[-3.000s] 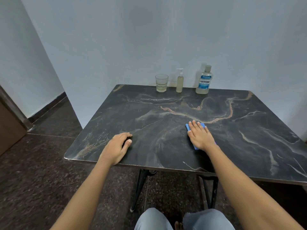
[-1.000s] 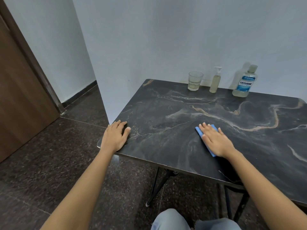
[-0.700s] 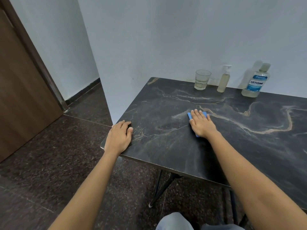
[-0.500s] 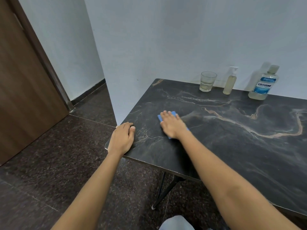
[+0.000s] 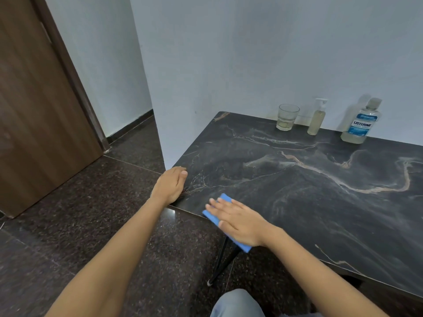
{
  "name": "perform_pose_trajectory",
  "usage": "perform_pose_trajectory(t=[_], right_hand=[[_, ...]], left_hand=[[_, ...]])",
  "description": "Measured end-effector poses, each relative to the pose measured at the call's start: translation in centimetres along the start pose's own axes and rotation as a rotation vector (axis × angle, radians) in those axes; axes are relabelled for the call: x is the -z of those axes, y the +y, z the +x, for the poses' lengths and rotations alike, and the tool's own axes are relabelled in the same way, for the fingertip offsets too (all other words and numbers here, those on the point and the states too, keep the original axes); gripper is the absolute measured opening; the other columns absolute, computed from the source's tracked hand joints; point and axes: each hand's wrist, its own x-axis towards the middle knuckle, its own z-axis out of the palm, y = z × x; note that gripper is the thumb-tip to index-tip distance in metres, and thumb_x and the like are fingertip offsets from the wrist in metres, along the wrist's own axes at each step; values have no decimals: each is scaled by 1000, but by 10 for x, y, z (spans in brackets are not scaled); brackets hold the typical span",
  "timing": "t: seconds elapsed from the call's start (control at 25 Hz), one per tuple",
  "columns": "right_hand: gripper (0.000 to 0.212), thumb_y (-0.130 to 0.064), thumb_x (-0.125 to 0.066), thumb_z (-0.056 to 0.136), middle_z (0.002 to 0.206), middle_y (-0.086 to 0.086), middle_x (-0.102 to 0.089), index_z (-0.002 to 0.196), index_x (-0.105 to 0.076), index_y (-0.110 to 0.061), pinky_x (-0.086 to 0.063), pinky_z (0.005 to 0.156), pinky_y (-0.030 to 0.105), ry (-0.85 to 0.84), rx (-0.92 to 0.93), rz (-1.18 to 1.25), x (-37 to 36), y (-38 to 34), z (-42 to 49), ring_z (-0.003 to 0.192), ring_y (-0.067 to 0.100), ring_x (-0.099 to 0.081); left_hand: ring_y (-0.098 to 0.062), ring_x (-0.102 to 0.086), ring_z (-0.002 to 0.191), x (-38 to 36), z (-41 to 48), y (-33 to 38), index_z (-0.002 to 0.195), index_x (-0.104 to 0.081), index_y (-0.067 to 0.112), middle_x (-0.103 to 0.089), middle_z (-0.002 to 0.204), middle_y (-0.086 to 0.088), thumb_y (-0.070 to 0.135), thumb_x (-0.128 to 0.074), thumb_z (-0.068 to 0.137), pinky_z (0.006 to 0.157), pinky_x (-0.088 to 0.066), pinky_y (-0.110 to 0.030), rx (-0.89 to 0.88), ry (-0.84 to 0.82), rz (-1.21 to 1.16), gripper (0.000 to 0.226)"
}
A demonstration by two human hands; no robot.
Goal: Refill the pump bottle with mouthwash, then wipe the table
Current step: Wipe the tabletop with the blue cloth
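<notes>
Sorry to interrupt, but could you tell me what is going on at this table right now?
A person is wiping the table. The right hand presses flat on a blue cloth at the near edge, with part of the cloth hanging past it. The left hand rests on the table's corner. A glass, a pump bottle and a mouthwash bottle stand upright along the wall, untouched.

Soft even light, wide-angle edge distortion
</notes>
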Motion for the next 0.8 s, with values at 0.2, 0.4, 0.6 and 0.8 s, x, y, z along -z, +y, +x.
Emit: perform_pose_trajectory(t=[0.2, 0.4, 0.6, 0.8], right_hand=[[50, -33, -23, 103, 160, -11, -5, 152, -12, -30, 1, 117, 27, 111, -292, 12, 14, 82, -34, 148, 6, -1], [53, -32, -17, 102, 162, -4, -6, 153, -10, -21, -3, 120, 38, 172, -635, 6, 28, 144, 34, 149, 12, -4], [55, -31, -15, 101, 162, 1, -1, 153, -5, -15, -2, 120, 42, 130, -652, 15, 34, 138, 145, 149, 18, 0], [55, -31, -16, 102, 162, 1, -4, 153, -6, -15, -3, 120, 42, 84, -342, -18, 22, 61, 216, 149, 19, -3]], left_hand=[[-18, -41, 134, -1, 3, -18, 136, -50, 18, -49, 143, 0, 48, -22, 99, 109, -30, -34, -51, -10, 65, 55], [-14, -40, 134, -7, 4, -17, 135, -51, 20, -50, 142, 4, 43, -27, 101, 107, -31, -33, -20, 58, 37, 48], [-15, -40, 131, -9, 6, -20, 135, -50, 17, -52, 138, 2, 46, -28, 100, 104, -34, -34, 43, 131, 2, 50], [-23, -32, 138, -6, 2, -18, 146, -33, 12, -38, 150, -3, 55, -23, 98, 111, -28, -41, 94, 202, -100, 65]])
